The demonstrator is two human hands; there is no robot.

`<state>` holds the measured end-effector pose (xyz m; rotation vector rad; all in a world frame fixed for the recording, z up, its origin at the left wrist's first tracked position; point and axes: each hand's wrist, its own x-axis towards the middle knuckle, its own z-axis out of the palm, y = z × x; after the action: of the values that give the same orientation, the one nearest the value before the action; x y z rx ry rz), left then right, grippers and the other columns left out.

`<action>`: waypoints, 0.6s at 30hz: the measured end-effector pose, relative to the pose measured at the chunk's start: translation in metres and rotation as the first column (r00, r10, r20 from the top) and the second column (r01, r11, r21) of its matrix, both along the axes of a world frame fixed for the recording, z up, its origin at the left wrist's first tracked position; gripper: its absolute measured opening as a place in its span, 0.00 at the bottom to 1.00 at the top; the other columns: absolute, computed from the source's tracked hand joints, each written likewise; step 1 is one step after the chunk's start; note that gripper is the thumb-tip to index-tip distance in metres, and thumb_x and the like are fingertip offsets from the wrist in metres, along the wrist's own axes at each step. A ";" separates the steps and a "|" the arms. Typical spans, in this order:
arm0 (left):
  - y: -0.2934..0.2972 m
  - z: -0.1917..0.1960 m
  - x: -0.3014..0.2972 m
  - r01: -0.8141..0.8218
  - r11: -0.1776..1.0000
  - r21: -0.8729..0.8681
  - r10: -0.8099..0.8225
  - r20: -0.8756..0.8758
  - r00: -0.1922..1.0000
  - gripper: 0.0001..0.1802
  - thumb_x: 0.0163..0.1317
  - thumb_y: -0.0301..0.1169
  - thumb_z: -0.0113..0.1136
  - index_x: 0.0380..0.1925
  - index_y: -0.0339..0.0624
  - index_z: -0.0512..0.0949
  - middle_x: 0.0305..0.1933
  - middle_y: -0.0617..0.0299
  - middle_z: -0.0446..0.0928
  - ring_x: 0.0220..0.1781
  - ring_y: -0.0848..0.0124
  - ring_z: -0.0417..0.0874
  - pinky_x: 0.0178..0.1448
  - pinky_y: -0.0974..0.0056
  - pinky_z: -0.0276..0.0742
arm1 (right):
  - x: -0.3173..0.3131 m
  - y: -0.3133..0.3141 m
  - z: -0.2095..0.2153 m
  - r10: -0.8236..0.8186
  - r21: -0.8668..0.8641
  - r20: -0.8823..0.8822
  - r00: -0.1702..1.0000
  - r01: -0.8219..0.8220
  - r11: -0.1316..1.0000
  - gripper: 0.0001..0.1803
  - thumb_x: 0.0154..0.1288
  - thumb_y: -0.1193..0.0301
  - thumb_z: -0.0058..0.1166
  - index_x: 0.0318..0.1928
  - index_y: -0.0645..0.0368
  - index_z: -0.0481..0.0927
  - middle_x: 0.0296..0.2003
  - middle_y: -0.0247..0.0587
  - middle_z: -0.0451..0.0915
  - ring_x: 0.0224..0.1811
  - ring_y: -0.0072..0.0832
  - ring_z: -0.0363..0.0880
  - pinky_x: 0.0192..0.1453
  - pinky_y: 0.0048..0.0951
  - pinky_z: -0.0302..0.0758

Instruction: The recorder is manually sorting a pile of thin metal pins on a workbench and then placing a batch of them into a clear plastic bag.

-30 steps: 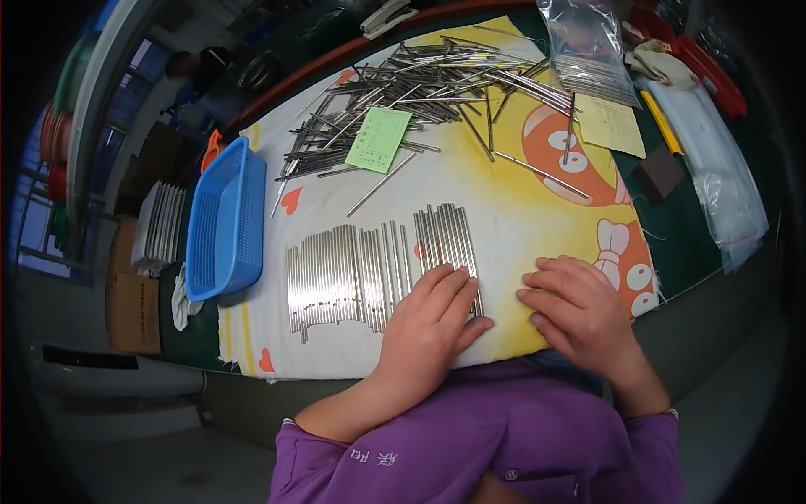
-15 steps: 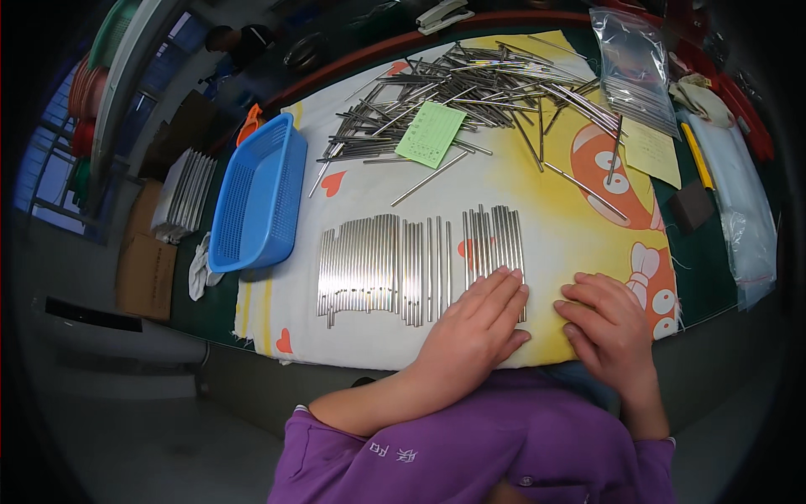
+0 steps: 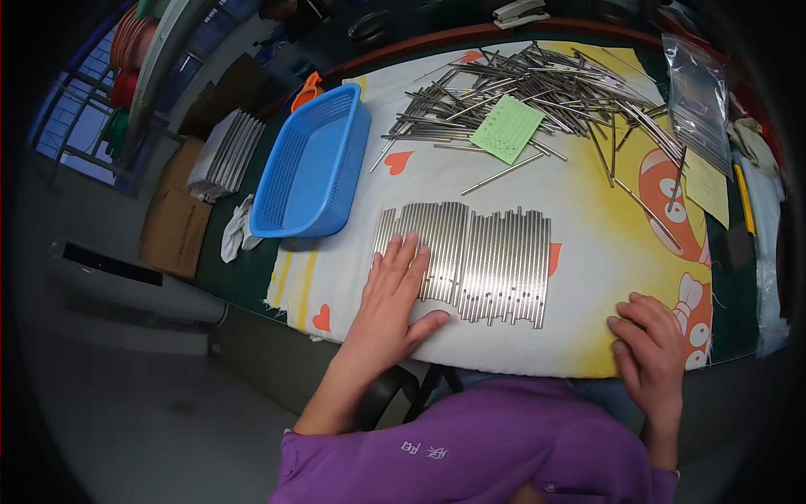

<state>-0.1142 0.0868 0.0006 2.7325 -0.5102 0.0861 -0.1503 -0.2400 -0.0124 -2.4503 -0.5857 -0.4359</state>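
Note:
A row of slim metal rods lies side by side on the patterned cloth, most of them parallel and close together. Flat across the left end of this row rests my left hand, its fingers stretched upward and its thumb out to the side. My right hand lies on the yellow part of the cloth, right of the row, fingers loosely bent and apart with nothing in them. Farther back is a jumbled heap of similar rods, with a green paper slip on top.
Left of the rods stands a blue plastic basket, beside an orange tool. A clear plastic bag, a yellow paper and a yellow cutter lie at right. A cardboard box sits far left.
My left hand has gone from the row's right end to its left end. Gaps between the rods have closed up. My right hand stays right of the row; the view has shifted.

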 end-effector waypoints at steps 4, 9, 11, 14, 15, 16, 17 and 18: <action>0.054 0.012 0.006 0.031 0.996 -0.085 -0.044 -0.154 0.987 0.47 0.34 0.38 0.73 0.59 0.42 0.65 0.66 0.54 0.59 0.70 0.54 0.54 0.70 0.53 0.51 | 0.001 0.002 -0.001 0.012 0.004 -0.003 1.000 -0.012 1.000 0.14 0.44 0.78 0.57 0.36 0.59 0.79 0.41 0.42 0.77 0.48 0.43 0.75 0.52 0.43 0.71; 0.079 0.004 0.021 0.035 0.989 -0.143 -0.049 -0.096 0.994 0.41 0.32 0.39 0.72 0.52 0.39 0.72 0.61 0.54 0.66 0.66 0.54 0.61 0.67 0.56 0.59 | 0.002 0.004 0.002 0.000 0.003 -0.007 1.000 0.000 1.000 0.15 0.43 0.79 0.56 0.36 0.59 0.79 0.40 0.42 0.76 0.48 0.44 0.75 0.51 0.42 0.70; 0.078 0.001 0.025 0.059 0.992 -0.107 -0.062 -0.018 0.998 0.39 0.33 0.41 0.71 0.50 0.38 0.73 0.59 0.55 0.68 0.64 0.54 0.63 0.65 0.55 0.61 | 0.001 0.004 0.002 -0.004 0.005 -0.008 1.000 0.004 1.000 0.15 0.42 0.79 0.56 0.36 0.60 0.79 0.40 0.42 0.76 0.47 0.44 0.75 0.51 0.42 0.70; 0.080 -0.002 0.027 0.158 0.986 -0.047 -0.152 0.105 0.983 0.35 0.37 0.43 0.68 0.48 0.39 0.74 0.57 0.56 0.70 0.62 0.54 0.66 0.62 0.55 0.64 | 0.002 0.005 0.001 -0.006 0.005 -0.011 1.000 0.006 1.000 0.15 0.42 0.79 0.56 0.36 0.60 0.79 0.40 0.42 0.76 0.47 0.44 0.75 0.51 0.42 0.70; 0.077 -0.002 0.027 0.160 0.986 -0.046 -0.155 0.103 0.983 0.35 0.37 0.43 0.68 0.48 0.39 0.74 0.57 0.56 0.70 0.62 0.54 0.66 0.62 0.55 0.64 | 0.002 0.005 0.001 -0.006 0.002 -0.014 1.000 0.006 1.000 0.15 0.42 0.79 0.56 0.36 0.60 0.79 0.40 0.42 0.76 0.48 0.44 0.75 0.51 0.42 0.70; 0.072 -0.002 0.026 0.199 0.978 -0.055 -0.191 0.128 0.973 0.34 0.39 0.44 0.67 0.48 0.39 0.74 0.56 0.55 0.70 0.61 0.53 0.68 0.61 0.55 0.65 | 0.002 0.005 0.002 -0.008 0.003 -0.016 1.000 0.008 1.000 0.15 0.42 0.79 0.56 0.36 0.60 0.79 0.40 0.42 0.76 0.48 0.44 0.75 0.51 0.42 0.70; 0.066 -0.002 0.024 0.238 0.969 -0.062 -0.226 0.153 0.962 0.32 0.42 0.44 0.66 0.48 0.40 0.74 0.56 0.55 0.71 0.60 0.53 0.69 0.60 0.55 0.67 | 0.002 0.005 0.002 -0.008 0.001 -0.014 1.000 0.008 1.000 0.14 0.42 0.79 0.56 0.36 0.60 0.79 0.40 0.43 0.76 0.48 0.44 0.75 0.51 0.42 0.70; 0.059 -0.001 0.020 0.263 0.963 -0.065 -0.254 0.118 0.960 0.31 0.46 0.45 0.64 0.49 0.39 0.74 0.56 0.54 0.71 0.60 0.53 0.70 0.61 0.55 0.66 | 0.002 0.005 0.002 -0.006 0.000 -0.013 1.000 0.006 1.000 0.14 0.42 0.79 0.56 0.36 0.60 0.79 0.40 0.43 0.76 0.48 0.44 0.74 0.51 0.42 0.70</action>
<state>-0.0939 0.1462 -0.0002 2.5683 -0.8709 0.1854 -0.1479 -0.2347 -0.0104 -2.4543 -0.5725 -0.4219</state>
